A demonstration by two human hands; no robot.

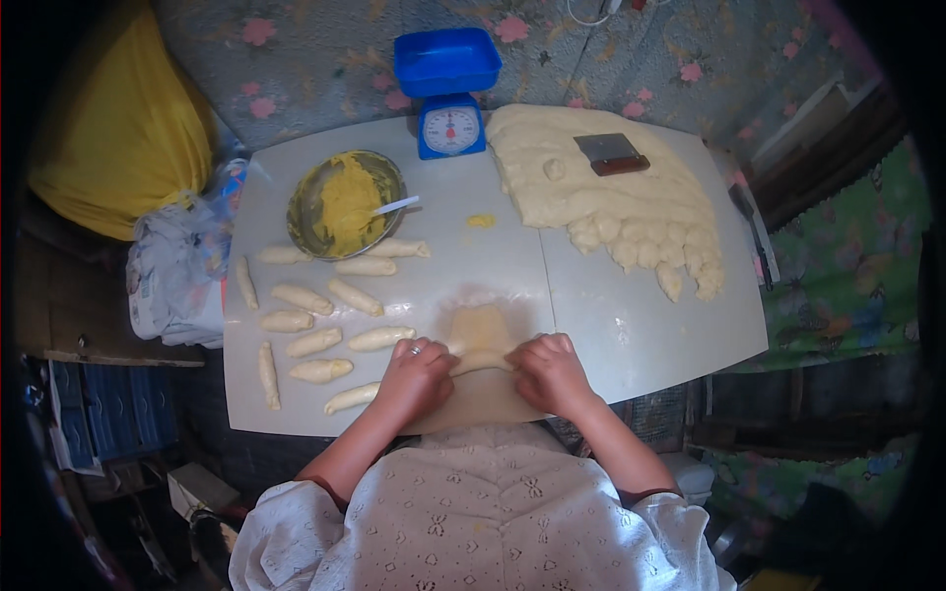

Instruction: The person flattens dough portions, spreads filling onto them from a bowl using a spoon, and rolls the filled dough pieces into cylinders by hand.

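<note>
Tabletop [641, 345]: bowl [305, 210] 11 o'clock, scale [451, 133] 12, rolls [321, 370] 9, slab [532, 177] 1; your left hand [419, 377] and right hand [552, 374] pinch dough sheet [480, 327].

Moderate, cool light is falling on the pale tabletop [645, 340], where glare spots are showing right of centre. A soft brownish shadow is darkening it around the flattened dough [480, 330]. Blue drawers [120, 406] at lower left are sinking into dimness. Fisheye distortion is bowing the tabletop's edges, black vignetting is swallowing the corners, and the blue kitchen scale [450, 110] is showing softly blurred markings.
</note>
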